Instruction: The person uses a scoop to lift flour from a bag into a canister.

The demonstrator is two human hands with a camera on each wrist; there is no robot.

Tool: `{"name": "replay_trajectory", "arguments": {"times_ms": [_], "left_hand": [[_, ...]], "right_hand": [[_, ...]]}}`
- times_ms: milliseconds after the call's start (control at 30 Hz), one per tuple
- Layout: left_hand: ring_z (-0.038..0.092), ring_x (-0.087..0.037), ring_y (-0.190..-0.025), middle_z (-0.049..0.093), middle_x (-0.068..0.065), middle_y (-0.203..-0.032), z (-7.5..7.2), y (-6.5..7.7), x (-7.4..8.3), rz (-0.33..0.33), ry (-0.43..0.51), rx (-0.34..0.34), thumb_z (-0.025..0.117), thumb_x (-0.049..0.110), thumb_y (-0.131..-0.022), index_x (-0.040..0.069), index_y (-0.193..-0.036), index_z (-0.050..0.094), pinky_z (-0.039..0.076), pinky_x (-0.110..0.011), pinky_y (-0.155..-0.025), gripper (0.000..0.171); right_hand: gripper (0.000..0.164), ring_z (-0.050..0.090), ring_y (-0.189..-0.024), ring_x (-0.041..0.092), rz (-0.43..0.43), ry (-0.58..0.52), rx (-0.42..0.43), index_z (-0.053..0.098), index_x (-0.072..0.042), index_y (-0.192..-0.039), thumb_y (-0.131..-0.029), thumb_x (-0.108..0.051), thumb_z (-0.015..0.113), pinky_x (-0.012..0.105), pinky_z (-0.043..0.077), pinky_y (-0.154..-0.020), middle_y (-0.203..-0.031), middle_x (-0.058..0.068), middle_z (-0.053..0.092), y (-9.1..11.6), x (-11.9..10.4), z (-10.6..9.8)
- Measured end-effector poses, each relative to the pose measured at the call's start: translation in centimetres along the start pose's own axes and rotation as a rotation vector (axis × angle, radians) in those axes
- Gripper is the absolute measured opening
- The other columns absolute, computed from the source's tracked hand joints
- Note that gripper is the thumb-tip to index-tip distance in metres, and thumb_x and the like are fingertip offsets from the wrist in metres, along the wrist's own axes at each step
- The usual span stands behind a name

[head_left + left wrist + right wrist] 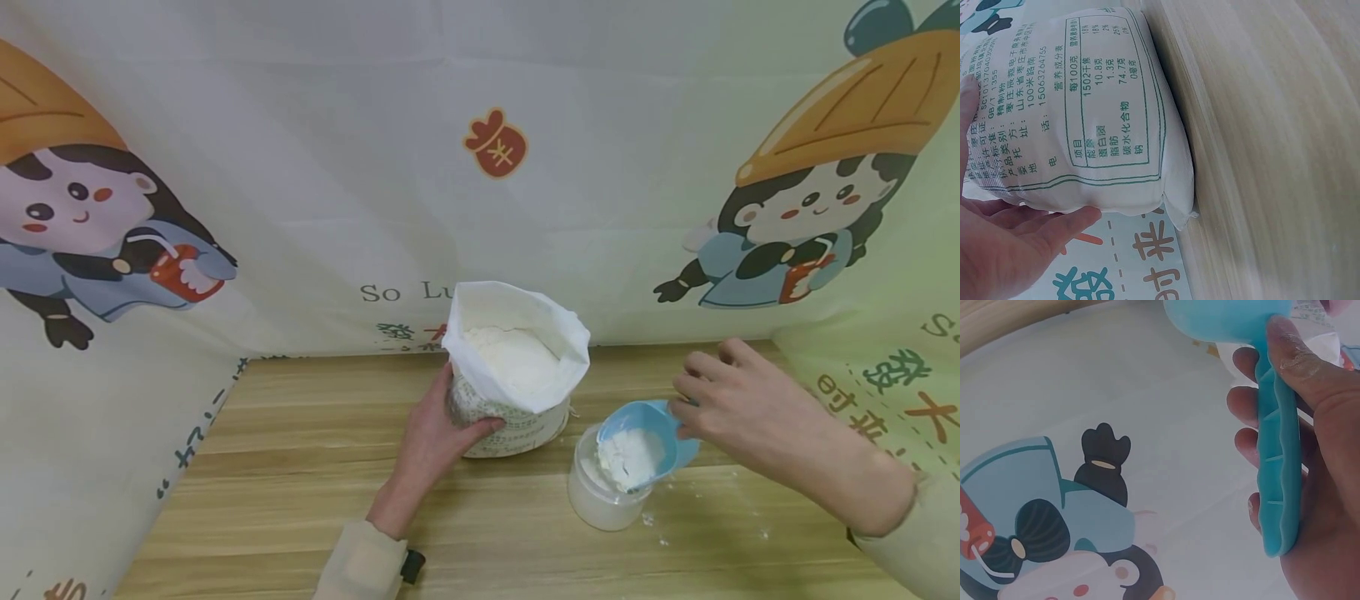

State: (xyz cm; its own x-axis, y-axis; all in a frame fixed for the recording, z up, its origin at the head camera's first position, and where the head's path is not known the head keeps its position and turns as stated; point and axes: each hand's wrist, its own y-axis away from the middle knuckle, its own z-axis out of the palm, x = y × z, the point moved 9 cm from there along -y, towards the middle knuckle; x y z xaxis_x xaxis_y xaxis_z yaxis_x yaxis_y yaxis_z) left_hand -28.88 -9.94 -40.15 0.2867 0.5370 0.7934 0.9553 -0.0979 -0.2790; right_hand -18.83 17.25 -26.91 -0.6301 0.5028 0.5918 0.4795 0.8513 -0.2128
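Observation:
My left hand [435,429] grips the side of an opened bag of flour [517,429] that stands on the table. Its thumb lies across the front, and the fingers reach round the far side. White flour [517,354] shows inside the folded-out mouth; green printing covers the bag [1104,125] in the left wrist view. My right hand [731,404] holds a light blue scoop [686,454], its fingers wrapped round the ridged handle [1279,456]. Flour lies in the scoop's bowl, tilted over a clear round tub [607,510]. The scoop hides part of the tub's opening.
Bits of spilled flour [663,540] lie on the wood-patterned table [300,500] beside the tub. A printed cloth [337,167] with cartoon figures forms walls at the back and both sides. The bag stands close to the back wall.

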Motion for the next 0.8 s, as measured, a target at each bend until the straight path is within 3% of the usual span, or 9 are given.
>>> {"name": "replay_trajectory", "arguments": {"times_ms": [533,800], "left_hand": [[0.047,-0.040,-0.141,0.052,-0.014,-0.154,0.01,0.09,-0.12,-0.024,-0.030,-0.002,0.096,0.041,-0.071,0.018,-0.161,0.035,0.038,-0.062,-0.114,0.111],[0.047,-0.040,-0.141,0.052,-0.014,-0.154,0.05,0.03,-0.18,-0.019,-0.037,0.004,0.096,0.040,-0.070,0.017,-0.161,0.035,0.038,-0.062,-0.114,0.111]], "right_hand": [[0.033,0.053,-0.084,0.026,0.007,0.015,-0.031,0.077,-0.015,-0.086,-0.069,-0.039,0.093,0.040,0.042,-0.070,-0.084,0.000,0.065,-0.23,-0.17,-0.12],[0.036,0.055,-0.083,0.026,0.018,-0.028,0.039,0.075,-0.017,-0.084,-0.066,-0.042,0.094,0.042,0.043,-0.069,-0.082,-0.001,0.065,0.28,0.29,-0.11]]}}
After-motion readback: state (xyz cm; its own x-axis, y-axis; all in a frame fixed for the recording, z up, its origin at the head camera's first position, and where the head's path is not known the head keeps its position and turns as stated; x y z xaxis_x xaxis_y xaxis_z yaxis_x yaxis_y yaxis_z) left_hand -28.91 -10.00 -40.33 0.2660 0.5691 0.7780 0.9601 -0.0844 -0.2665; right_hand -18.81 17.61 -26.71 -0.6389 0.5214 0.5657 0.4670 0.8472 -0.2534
